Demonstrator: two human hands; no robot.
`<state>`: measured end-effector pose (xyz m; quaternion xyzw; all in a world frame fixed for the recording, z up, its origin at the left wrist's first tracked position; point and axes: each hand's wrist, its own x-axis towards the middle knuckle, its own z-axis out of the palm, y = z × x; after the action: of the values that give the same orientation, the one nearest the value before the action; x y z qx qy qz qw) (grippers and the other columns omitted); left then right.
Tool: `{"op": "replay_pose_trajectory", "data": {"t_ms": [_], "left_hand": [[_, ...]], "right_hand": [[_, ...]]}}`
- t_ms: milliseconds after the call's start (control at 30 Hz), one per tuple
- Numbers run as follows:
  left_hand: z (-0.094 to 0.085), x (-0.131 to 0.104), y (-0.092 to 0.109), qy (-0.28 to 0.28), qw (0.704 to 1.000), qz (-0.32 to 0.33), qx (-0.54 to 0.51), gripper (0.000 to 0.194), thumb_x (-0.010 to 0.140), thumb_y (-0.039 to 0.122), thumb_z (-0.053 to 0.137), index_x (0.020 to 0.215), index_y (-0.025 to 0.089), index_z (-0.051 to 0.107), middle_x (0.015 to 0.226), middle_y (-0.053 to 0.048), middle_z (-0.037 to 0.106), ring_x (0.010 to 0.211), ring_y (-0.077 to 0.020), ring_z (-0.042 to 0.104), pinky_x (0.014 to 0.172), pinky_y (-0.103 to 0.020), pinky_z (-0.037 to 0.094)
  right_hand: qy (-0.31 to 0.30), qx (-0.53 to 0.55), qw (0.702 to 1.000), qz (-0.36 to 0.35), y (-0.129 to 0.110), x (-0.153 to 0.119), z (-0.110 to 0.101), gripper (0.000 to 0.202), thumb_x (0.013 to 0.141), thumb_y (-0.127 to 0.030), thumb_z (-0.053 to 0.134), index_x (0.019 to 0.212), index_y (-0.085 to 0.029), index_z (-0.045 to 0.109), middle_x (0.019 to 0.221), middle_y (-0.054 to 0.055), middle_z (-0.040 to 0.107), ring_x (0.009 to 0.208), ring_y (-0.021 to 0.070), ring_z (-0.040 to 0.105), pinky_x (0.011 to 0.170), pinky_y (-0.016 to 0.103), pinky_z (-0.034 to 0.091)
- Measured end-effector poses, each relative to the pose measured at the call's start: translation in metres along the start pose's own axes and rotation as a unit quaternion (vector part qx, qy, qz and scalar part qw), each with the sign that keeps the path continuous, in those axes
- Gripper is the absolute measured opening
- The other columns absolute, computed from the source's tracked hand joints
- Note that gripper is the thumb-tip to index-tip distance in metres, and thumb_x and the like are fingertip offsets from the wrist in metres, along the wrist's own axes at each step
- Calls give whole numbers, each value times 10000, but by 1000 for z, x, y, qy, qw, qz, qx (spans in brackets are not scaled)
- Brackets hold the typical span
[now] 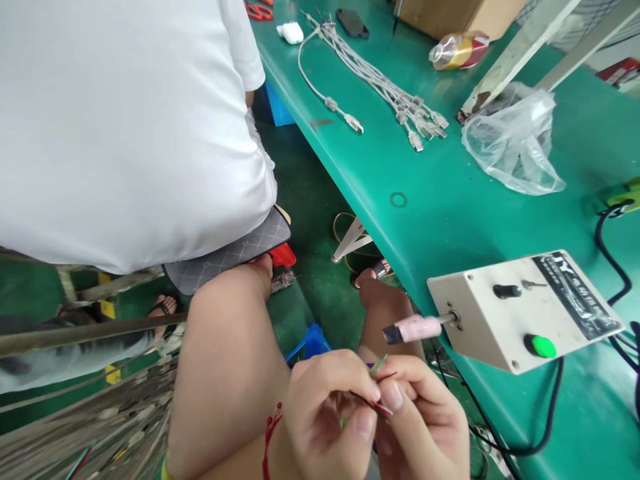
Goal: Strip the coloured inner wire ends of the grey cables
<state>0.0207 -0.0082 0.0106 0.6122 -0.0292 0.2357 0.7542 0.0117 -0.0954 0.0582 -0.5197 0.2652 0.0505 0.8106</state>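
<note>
Low over my lap, both of my hands meet around the thin wires (382, 409) of a cable end. Red, black, white and green strands show between the fingers. My left hand (327, 407) is closed, pinching the wires between thumb and fingers. Close against it, my right hand (425, 417) is also closed, its thumb and forefinger on the strands. The fingers hide most of the cable. Just above my hands, a pink-wrapped shaft with a dark tip (413, 330) juts from a beige control box (520, 310) with a green button.
Grey USB cables (370, 73) lie on the green table (350, 160). Farther along are a white case (290, 32), a dark phone-like object (353, 23), a bottle (459, 51) and a plastic bag (515, 140). A person in a white shirt (130, 127) sits at the left, above more bundled cables (100, 427).
</note>
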Motion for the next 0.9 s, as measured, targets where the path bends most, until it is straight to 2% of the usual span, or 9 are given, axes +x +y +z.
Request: {"op": "replay_pose_trajectory", "data": {"t_ms": [67, 167, 233, 533, 733, 900], "left_hand": [[2, 3, -2, 1, 1000, 20, 24, 151, 1108, 373, 705, 1020, 252, 728, 720, 0, 713, 542, -148, 613, 522, -261, 492], [4, 8, -4, -6, 999, 39, 20, 210, 1130, 402, 666, 983, 252, 683, 634, 30, 621, 456, -127, 540, 487, -259, 465], [4, 10, -4, -17, 999, 42, 10, 206, 1129, 392, 670, 977, 252, 675, 611, 39, 593, 440, -124, 534, 491, -258, 475], [8, 11, 1, 9, 999, 13, 32, 254, 1131, 420, 688, 933, 261, 669, 615, 32, 607, 456, -139, 551, 499, -258, 499], [3, 13, -2, -20, 998, 35, 42, 165, 1111, 343, 674, 967, 264, 673, 607, 27, 613, 430, -140, 525, 462, -267, 445], [0, 13, -4, -30, 997, 46, 56, 85, 995, 210, 734, 977, 264, 670, 639, 33, 624, 444, -131, 542, 463, -256, 446]], "right_hand": [[-23, 19, 1000, 2, 0, 7, -1, 302, 827, -507, 1067, 846, -263, 890, 611, -1, 676, 556, 115, 525, 575, 241, 411], [-95, 39, 995, 20, 0, 16, -7, 312, 873, -476, 1020, 767, -235, 852, 586, 7, 642, 523, 122, 484, 545, 256, 397], [-115, 37, 992, 36, -1, 19, -9, 337, 886, -474, 1006, 735, -229, 830, 591, 4, 626, 522, 118, 454, 549, 261, 393], [-108, 46, 992, 40, -3, 23, -4, 383, 862, -473, 1020, 690, -221, 788, 574, -10, 588, 540, 128, 440, 551, 267, 393], [-109, 52, 992, 36, -2, 23, -6, 352, 865, -456, 1027, 703, -228, 813, 594, -2, 635, 521, 117, 477, 566, 266, 433], [-114, 66, 990, 46, -3, 25, -6, 335, 875, -441, 1028, 709, -230, 827, 606, 2, 656, 556, 126, 527, 604, 274, 503]]}}
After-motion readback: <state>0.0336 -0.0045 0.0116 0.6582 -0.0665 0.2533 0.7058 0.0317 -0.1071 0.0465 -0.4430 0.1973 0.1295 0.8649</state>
